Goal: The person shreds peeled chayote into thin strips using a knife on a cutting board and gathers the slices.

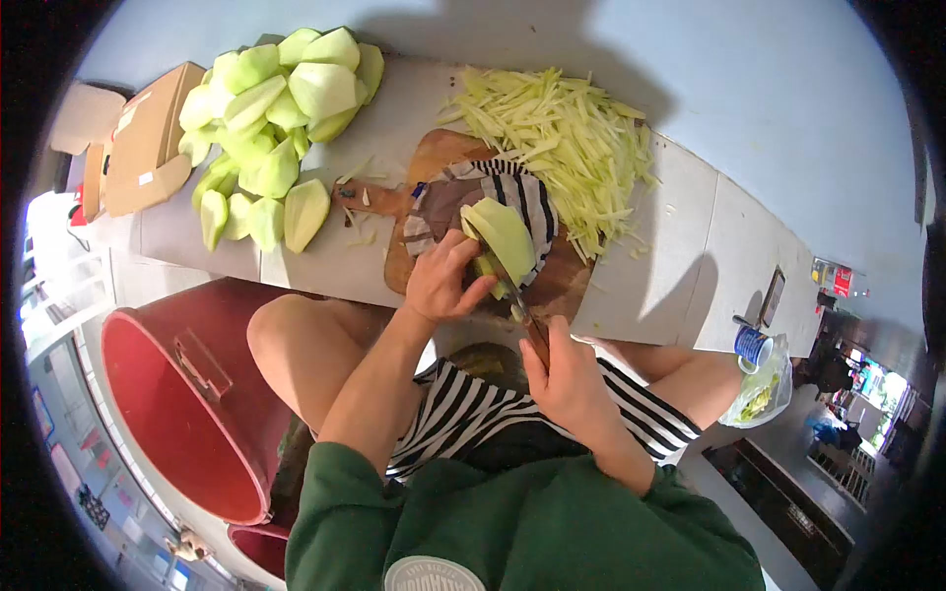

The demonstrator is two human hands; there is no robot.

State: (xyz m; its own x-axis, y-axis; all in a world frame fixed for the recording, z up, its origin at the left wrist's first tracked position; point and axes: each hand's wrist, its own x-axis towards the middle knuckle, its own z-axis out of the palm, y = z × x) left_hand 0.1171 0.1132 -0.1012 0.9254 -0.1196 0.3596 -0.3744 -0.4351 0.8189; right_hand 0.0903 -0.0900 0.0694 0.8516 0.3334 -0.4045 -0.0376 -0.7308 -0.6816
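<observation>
My right hand (pixel 565 379) is closed round the wooden handle of a knife (pixel 535 338). Its blade lies against a pale green peeled fruit piece (pixel 505 236), which looks like green mango. At the near left side of that piece, my left hand (pixel 448 280) grips it with bent fingers, close to the blade. Under the fruit is a bunched striped cloth (pixel 540 212), lying on a wooden cutting board (pixel 434 153) with a handle to the left. Thin pale green strips (pixel 562 138) are heaped behind and right of the board.
Many peeled fruit pieces (pixel 286 98) are piled at the back left, beside a cardboard box (pixel 148 143). A big red tub (pixel 187 394) stands below the counter's left part. To the right are a phone (pixel 774 295), a blue-and-white cup (pixel 753 347) and a plastic bag (pixel 769 394).
</observation>
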